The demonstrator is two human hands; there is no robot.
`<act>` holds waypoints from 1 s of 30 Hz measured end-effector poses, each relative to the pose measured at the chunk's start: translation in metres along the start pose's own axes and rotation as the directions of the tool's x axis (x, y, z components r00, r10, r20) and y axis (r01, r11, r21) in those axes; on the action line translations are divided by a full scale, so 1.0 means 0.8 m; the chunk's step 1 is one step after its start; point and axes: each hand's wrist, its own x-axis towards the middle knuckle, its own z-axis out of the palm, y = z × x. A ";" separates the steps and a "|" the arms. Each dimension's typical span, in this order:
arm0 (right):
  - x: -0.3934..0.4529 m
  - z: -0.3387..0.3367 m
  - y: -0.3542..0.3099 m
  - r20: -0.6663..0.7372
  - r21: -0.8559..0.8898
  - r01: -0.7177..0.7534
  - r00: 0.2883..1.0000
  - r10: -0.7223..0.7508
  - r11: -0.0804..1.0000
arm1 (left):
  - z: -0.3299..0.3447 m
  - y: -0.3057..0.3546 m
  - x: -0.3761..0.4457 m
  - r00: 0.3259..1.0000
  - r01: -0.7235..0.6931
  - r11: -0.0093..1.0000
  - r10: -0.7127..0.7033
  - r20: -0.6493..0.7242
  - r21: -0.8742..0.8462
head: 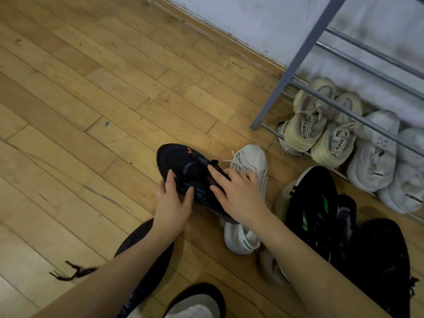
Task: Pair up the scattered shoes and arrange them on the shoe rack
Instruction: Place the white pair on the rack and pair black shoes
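Black sneaker [183,171]: frame centre, gripped by both hands
Left hand [172,203]: clasps its near side
Right hand [236,193]: spread over laces
White sneaker [250,161]: just beside, right
Shoe rack [305,53]: upper right, two pale pairs [321,125] on bottom rails
Floor [91,88]: wooden boards
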 end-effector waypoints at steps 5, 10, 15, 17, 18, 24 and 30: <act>-0.015 0.003 0.005 0.028 0.069 -0.065 0.998 0.063 0.995 | 0.002 0.012 -0.004 0.995 -0.097 0.995 0.097 0.029 -0.006; -0.031 0.001 0.000 -0.012 0.176 -0.151 0.988 0.155 0.973 | 0.001 0.036 0.013 0.979 -0.205 0.979 0.204 -0.016 -0.017; -0.054 -0.026 0.002 -0.149 0.235 -0.269 0.940 0.308 0.934 | 0.006 0.076 0.019 0.932 -0.362 0.932 0.362 0.003 -0.023; -0.068 -0.038 0.009 -0.178 0.243 -0.308 0.918 0.354 0.920 | 0.013 0.089 0.016 0.918 -0.393 0.918 0.395 0.042 -0.055; -0.078 -0.044 0.014 -0.182 0.246 -0.328 0.909 0.376 0.912 | 0.018 0.095 0.012 0.907 -0.411 0.909 0.415 0.071 -0.067; -0.151 -0.060 0.043 -0.238 0.240 -0.446 0.834 0.497 0.862 | 0.069 0.134 -0.022 0.818 -0.534 0.842 0.538 0.204 -0.079; -0.222 -0.074 0.074 -0.280 0.229 -0.551 0.752 0.596 0.803 | 0.120 0.181 -0.064 0.693 -0.640 0.761 0.630 0.350 -0.104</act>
